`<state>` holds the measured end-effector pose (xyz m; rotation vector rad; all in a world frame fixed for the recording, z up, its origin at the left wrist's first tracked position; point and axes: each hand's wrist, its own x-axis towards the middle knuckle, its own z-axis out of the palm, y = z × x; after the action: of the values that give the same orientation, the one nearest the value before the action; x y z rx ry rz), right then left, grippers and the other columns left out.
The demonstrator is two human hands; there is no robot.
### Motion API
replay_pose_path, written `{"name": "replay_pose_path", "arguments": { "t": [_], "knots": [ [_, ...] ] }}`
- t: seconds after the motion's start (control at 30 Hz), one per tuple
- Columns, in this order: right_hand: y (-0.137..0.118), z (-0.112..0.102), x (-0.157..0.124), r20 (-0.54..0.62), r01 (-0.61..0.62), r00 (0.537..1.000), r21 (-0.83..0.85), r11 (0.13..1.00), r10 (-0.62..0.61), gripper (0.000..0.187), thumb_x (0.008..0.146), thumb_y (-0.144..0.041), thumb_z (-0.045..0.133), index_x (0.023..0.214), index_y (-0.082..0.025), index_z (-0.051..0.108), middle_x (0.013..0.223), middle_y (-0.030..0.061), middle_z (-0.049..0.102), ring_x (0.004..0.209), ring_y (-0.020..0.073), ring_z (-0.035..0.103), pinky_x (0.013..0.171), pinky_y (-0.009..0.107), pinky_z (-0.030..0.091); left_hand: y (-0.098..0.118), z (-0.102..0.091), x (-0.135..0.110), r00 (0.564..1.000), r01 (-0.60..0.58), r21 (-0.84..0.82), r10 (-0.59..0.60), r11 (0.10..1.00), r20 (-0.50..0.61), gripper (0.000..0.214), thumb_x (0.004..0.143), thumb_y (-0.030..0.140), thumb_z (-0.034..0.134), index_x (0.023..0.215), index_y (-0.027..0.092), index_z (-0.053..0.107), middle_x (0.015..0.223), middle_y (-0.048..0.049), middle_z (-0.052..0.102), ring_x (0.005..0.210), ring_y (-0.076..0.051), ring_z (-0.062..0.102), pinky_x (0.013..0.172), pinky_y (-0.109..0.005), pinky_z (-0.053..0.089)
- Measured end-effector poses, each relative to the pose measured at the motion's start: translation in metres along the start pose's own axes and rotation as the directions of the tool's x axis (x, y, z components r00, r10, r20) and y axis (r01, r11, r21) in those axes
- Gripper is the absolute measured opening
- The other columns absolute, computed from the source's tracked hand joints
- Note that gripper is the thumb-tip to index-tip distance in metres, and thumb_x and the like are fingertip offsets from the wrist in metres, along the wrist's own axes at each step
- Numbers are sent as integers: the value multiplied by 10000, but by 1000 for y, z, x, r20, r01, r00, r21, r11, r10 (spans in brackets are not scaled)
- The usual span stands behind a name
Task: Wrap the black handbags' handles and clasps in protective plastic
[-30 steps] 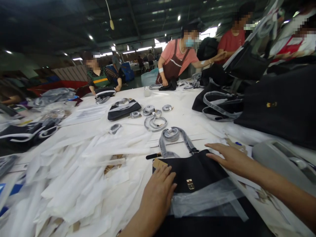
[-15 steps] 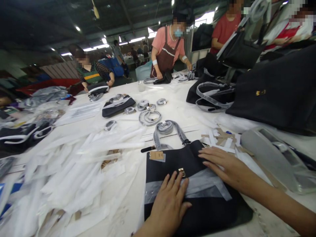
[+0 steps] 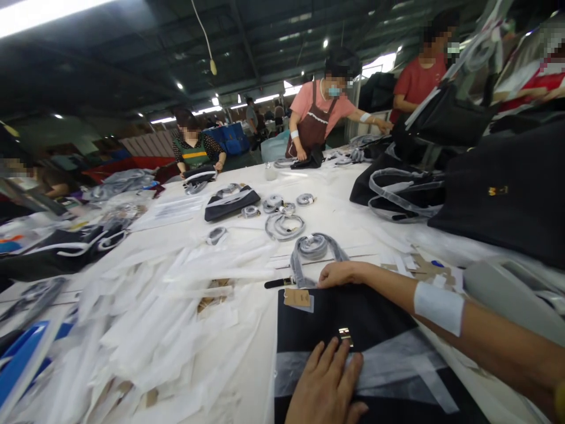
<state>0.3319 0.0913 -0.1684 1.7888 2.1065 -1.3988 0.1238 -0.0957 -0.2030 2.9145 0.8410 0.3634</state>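
Observation:
A black handbag (image 3: 318,318) lies flat on the table in front of me, with a strip of clear film (image 3: 397,365) across its front. My left hand (image 3: 326,383) rests on the film with fingers stretched out, just below the gold clasp (image 3: 345,336). At the bag's top edge, my right hand (image 3: 339,274) has its fingers bent together beside the wrapped handle (image 3: 302,268); what they grip is hidden. A brown paper tag (image 3: 296,297) hangs near the upper left corner. A coiled, wrapped strap (image 3: 312,246) lies within the handle's loop.
Loose white wrapping strips (image 3: 163,318) cover the table's left side. Several coiled straps (image 3: 285,227) and another black bag (image 3: 232,203) lie farther back. Large black bags (image 3: 507,182) stand on the right. A co-worker in a brown apron (image 3: 315,121) works across the table.
My right hand has moved from the bag's upper right front to its top edge by the handle, its fingers now bent. My left hand stays on the film. The view has shifted.

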Motion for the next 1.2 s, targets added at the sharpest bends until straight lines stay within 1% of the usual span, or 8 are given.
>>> {"name": "replay_pose_path", "arguments": {
  "t": [0.13, 0.33, 0.5, 0.8, 0.93, 1.0, 1.1, 1.2],
  "knots": [
    [-1, 1, -4, 102, -29, 995, 152, 988, 13, 218, 710, -396, 701, 716, -184, 653, 542, -46, 506, 462, 85, 388, 448, 229, 268, -5, 16, 0, 994, -36, 53, 41, 998, -104, 696, 938, 622, 433, 1502, 228, 326, 1511, -69, 446, 1339, -247, 492, 1073, -377, 454],
    [6, 7, -5, 26, -28, 999, 404, 914, 19, 261, 637, -318, 760, 612, -179, 541, 505, -58, 452, 469, 75, 375, 441, 213, 266, -5, 26, 0, 977, -51, 123, 75, 991, -200, 682, 933, 631, 433, 1473, 219, 379, 1468, -66, 507, 1295, -240, 538, 1038, -355, 468],
    [21, 5, -14, -1, 32, 999, 679, 733, -42, 438, 645, -469, 803, 924, -193, 608, 808, 10, 656, 705, 110, 601, 708, 236, 494, -7, 28, 1, 953, -55, 195, 110, 979, -281, 672, 923, 667, 408, 1428, 224, 449, 1393, -41, 590, 1229, -214, 587, 1000, -322, 475],
    [18, 17, -59, -274, 352, 936, 704, 617, -220, 572, 714, -408, 812, 1191, -195, 581, 1017, 53, 711, 958, 184, 651, 920, 310, 463, -12, 42, 5, 878, -81, 237, 182, 968, -442, 658, 912, 673, 427, 1361, 205, 535, 1311, -60, 653, 1160, -216, 623, 988, -319, 480],
    [20, 30, -87, -431, 522, 838, 450, 725, -336, 265, 755, -352, 764, 916, -195, 625, 948, 32, 694, 948, 206, 642, 917, 336, 469, -13, 17, 2, 962, -117, -98, 89, 988, -259, 607, 906, 628, 502, 1374, 241, 518, 1323, -46, 646, 1165, -221, 636, 996, -320, 511],
    [23, 35, -98, -467, 550, 792, 265, 792, -393, 146, 796, -314, 721, 777, -195, 640, 953, 39, 700, 993, 220, 639, 963, 347, 448, -16, -10, 6, 989, 48, -410, -100, 911, -106, 511, 939, 550, 501, 1365, 271, 536, 1316, -45, 651, 1177, -222, 631, 1013, -337, 513],
    [26, 41, -110, -467, 596, 729, 72, 800, -501, 111, 854, -274, 654, 772, -212, 694, 1079, 51, 714, 1102, 228, 620, 1014, 348, 423, -30, -47, 23, 874, 409, -747, -460, 524, 156, 436, 972, 474, 443, 1282, 222, 617, 1193, -103, 708, 1044, -236, 693, 847, -350, 598],
    [27, 45, -115, -417, 649, 681, -36, 760, -602, 131, 893, -264, 610, 909, -230, 735, 1137, 53, 715, 1143, 217, 613, 1032, 340, 419, -53, -65, 51, 807, 539, -769, -471, 344, 356, 534, 987, 497, 348, 1241, 108, 609, 1152, -174, 696, 888, -228, 727, 622, -299, 604]
  ]
}}
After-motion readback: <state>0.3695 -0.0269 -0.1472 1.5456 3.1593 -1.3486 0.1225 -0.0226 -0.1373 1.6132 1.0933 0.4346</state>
